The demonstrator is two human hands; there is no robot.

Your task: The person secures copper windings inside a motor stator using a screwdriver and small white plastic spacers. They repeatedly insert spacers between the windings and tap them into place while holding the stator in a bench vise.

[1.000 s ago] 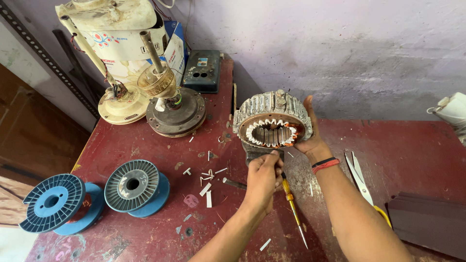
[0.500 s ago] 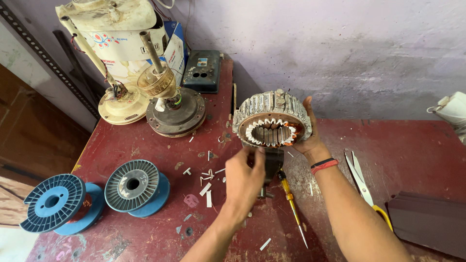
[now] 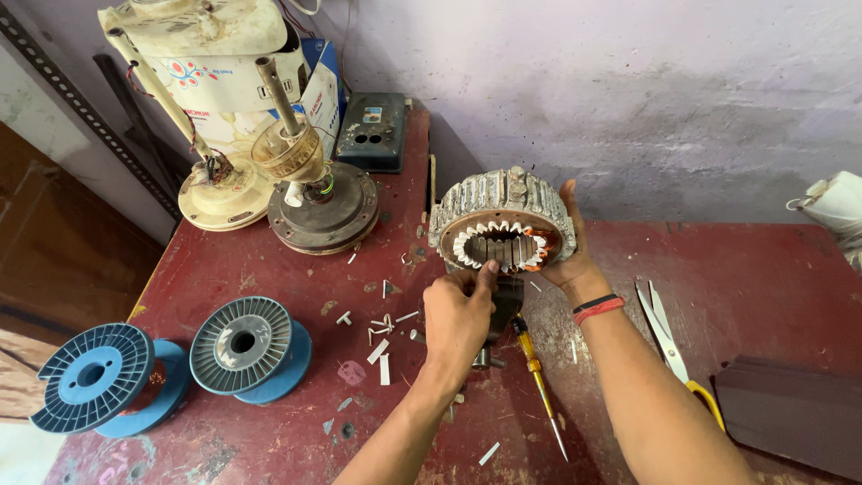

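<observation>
1. We hold a motor stator [image 3: 503,224] upright on its edge near the back of the desk [image 3: 745,278], its open bore turned toward us so the slots can be seen and reached.
2. Our right hand [image 3: 575,256] cups the stator's right side from behind, grip closed around the rim; this appears to steady the part against tipping.
3. Our left hand [image 3: 458,314] sits at the lower front edge of the bore, fingertips pinched narrow at a slot. Whether they hold a slip of insulation paper we cannot tell.
4. Copper winding shows at the right of the bore; white slot liners line the rest.
5. A yellow-handled screwdriver [image 3: 537,386] lies just below the stator, scissors [image 3: 669,337] to the right, both within reach.
6. White paper offcuts [image 3: 382,346] are scattered on the desk left of our left hand.
7. Two blue wire spools [image 3: 242,346] rest at the left edge; a fan motor assembly [image 3: 314,202] and a cream housing [image 3: 220,193] stand at the back left.
8. The desk surface is worn red paint, scuffed; the wall behind is rough, pale purple plaster.
</observation>
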